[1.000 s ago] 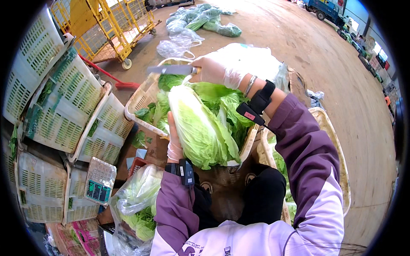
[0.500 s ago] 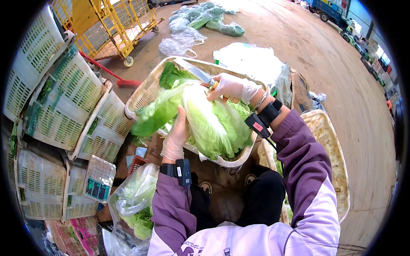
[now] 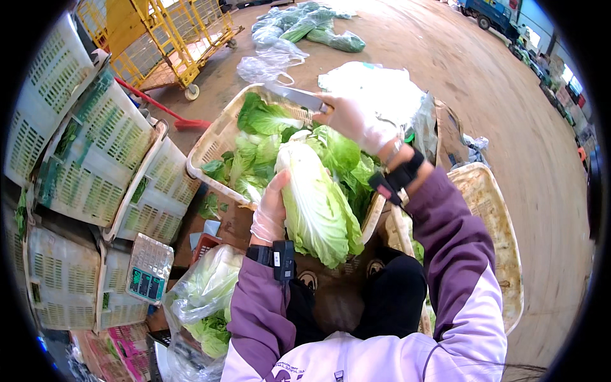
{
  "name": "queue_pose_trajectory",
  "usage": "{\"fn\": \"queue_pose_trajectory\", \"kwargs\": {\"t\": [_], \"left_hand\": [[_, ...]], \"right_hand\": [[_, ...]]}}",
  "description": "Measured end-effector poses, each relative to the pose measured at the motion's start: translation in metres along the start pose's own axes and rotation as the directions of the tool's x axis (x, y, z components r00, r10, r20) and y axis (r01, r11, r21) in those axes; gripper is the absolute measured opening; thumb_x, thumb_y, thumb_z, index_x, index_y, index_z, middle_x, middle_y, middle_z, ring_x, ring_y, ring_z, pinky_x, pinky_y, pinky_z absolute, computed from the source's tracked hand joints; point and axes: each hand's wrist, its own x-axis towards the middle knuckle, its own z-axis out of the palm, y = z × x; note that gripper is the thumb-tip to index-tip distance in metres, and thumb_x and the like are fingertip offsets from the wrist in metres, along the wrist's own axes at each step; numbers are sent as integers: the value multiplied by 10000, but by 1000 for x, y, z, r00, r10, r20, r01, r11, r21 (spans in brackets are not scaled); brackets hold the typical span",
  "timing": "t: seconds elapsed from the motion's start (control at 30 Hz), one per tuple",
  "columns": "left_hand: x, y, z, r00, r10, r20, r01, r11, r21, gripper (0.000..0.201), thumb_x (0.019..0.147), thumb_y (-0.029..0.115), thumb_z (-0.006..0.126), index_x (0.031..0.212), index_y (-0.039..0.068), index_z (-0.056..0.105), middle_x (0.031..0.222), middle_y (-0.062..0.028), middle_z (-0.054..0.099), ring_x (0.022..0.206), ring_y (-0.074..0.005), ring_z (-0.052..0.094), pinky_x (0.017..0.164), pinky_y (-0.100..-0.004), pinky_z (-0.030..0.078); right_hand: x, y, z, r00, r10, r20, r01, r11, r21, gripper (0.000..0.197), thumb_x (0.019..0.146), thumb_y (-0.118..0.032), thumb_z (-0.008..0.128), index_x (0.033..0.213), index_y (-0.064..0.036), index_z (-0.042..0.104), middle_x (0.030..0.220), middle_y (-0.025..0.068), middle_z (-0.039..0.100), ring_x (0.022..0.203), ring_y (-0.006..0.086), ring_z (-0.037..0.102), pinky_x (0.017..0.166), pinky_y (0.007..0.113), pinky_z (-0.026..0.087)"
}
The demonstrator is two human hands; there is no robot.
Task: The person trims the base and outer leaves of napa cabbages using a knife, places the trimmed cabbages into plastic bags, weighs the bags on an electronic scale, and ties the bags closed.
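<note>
Pale-green cabbage (image 3: 319, 207) is braced by the upright left hand (image 3: 270, 207), thumb alongside, hidden fingers unreadable, knife (image 3: 299, 98) clenched in raised right hand (image 3: 356, 121).

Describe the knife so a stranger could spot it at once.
Start with the large pale crate of green leaves in the middle of the view. Toward its far side, the gloved right hand holds the knife, its blade pointing left, near the crate's far rim. It is the one straight, flat, silvery-grey blade beside those crumpled leaves.
</note>
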Motion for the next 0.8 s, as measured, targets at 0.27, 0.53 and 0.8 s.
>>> {"fn": "queue_pose_trajectory", "kwargs": {"t": [0.27,0.53,0.8], "left_hand": [[4,5,5,999,11,-47,5,948,319,576,769,374,655,1182,7,493,1024,-125,620,881,-223,628,802,-341,510],[-6,-1,32,977,-97,-192,112,991,73,488,778,299,656,1135,-11,534,980,-116,639,836,-221,641,768,-333,521],[-12,5,30,996,-52,-79,70,967,244,534,744,292,673,1148,-23,522,992,-119,629,841,-208,633,761,-321,517]], "right_hand": [[-27,-45,-20,935,-60,350,17,992,124,439,663,-352,740,927,-16,642,715,157,618,663,283,620,628,343,481],[-16,-29,-15,890,-142,434,63,979,193,275,688,-259,672,775,1,655,604,158,584,533,275,564,555,355,468],[-2,-9,-8,909,-101,405,167,978,-129,232,706,-202,627,897,-80,679,751,139,647,725,324,634,675,388,506]]}}
